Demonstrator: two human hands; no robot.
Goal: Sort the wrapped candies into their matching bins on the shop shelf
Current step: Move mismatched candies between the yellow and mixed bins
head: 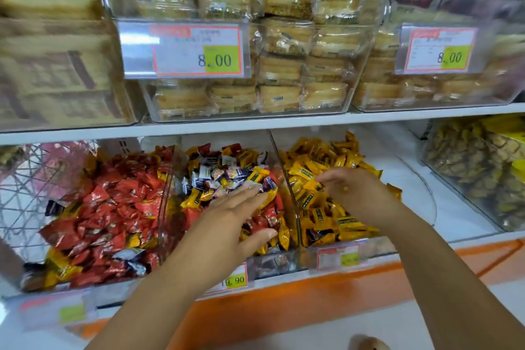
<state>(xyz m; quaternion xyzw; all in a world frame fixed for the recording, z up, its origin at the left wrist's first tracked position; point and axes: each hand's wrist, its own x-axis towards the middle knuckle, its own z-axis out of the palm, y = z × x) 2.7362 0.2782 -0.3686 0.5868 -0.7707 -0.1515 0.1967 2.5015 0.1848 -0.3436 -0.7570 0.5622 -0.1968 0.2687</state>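
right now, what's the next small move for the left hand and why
Probably pinch a yellow candy from the middle bin with the left hand and carry it to the right bin. That hand is spread open over a mixed pile of yellow, red and white wrappers, while the right bin looks almost all yellow.

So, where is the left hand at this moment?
In the head view the left hand lies centre, fingers straight, over the mixed candies of the middle bin, between the red-candy bin to its left and the yellow-candy bin to its right.
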